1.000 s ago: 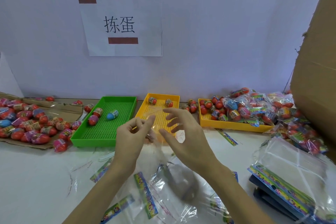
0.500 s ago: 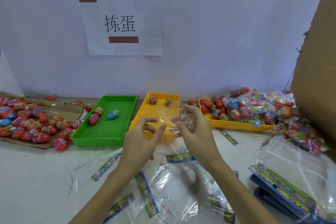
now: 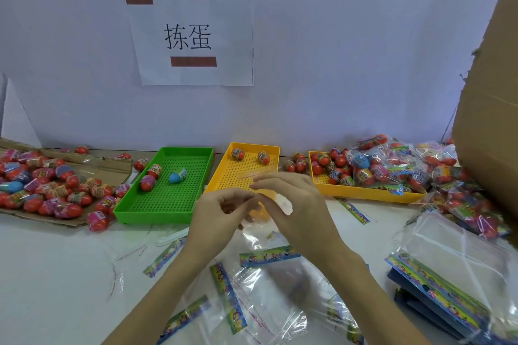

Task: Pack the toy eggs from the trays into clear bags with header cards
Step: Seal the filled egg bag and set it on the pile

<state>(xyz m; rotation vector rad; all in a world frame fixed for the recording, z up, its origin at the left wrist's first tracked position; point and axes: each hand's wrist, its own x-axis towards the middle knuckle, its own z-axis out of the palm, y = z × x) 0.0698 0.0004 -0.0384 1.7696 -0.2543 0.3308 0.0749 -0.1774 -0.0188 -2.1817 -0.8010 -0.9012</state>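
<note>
Clear plastic bag with colourful header card (image 3: 269, 256) held above white table (image 3: 56, 274), in front of middle yellow perforated tray (image 3: 218, 182). Left hand (image 3: 217, 214) and right hand (image 3: 297, 210) both pinch bag's upper edge, fingers curled; card end hangs low. Two toy eggs (image 3: 251, 156) in yellow tray; three in green perforated tray (image 3: 168, 204). Right yellow tray (image 3: 364, 190) piled with eggs, filled bags. Stack of empty bags (image 3: 448, 274) at right.
</note>
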